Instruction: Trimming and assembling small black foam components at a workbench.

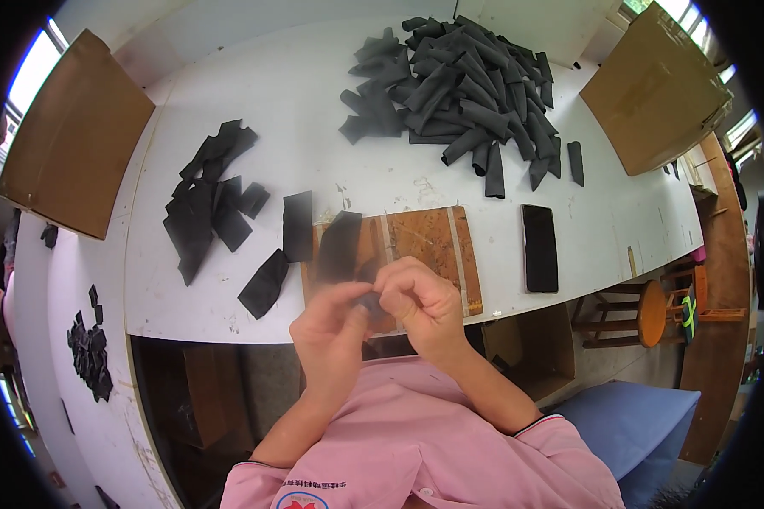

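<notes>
My left hand [335,327] and my right hand [423,307] meet over the near edge of a brown wooden board [424,246]. Thumbs and fingertips of both are pinched together on a small dark piece of fabric [369,299], blurred and mostly covered by the fingers. Just beyond my left fingers a black fabric strip [339,244] stretches over the board; whether it joins the pinched part I cannot tell. Two more black pieces lie left of the board, one flat and upright [297,226], one slanted [264,284].
A big heap of black fabric tubes [475,93] covers the far side. Flat black pieces [199,212] lie at left. A black phone [540,248] rests right of the board. Cardboard boxes stand at the left [81,140] and right [654,93]. A wooden stool [649,312] is at right.
</notes>
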`<action>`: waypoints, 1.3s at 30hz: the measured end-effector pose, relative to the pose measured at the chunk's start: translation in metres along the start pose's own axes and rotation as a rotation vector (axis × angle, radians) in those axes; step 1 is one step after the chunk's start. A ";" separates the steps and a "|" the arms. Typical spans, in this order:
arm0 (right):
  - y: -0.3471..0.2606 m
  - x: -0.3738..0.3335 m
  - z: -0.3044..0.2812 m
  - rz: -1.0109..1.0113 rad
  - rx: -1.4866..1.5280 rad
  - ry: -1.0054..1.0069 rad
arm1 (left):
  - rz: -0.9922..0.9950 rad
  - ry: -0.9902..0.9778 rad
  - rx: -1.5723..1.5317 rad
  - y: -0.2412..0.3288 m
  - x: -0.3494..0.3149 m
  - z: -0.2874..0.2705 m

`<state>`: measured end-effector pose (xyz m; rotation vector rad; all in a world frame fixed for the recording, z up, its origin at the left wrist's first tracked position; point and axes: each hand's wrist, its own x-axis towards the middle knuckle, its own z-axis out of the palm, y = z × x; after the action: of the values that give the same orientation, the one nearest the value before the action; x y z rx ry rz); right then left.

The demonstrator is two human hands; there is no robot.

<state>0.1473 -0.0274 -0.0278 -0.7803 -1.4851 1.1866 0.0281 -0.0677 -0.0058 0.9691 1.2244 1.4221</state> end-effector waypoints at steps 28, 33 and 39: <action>0.010 0.071 -0.022 0.616 0.543 -0.224 | -0.876 -0.048 -1.472 0.014 0.082 -0.015; 0.022 0.055 -0.021 0.605 0.517 -0.206 | -0.743 -0.138 -1.280 -0.001 0.062 -0.011; -0.008 0.068 -0.021 0.478 0.423 -0.199 | -0.683 -0.325 -1.640 0.009 0.064 -0.010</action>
<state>0.1514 0.0378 0.0008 -0.7575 -1.1644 1.9121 0.0041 -0.0070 -0.0002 -0.3611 -0.1192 1.1015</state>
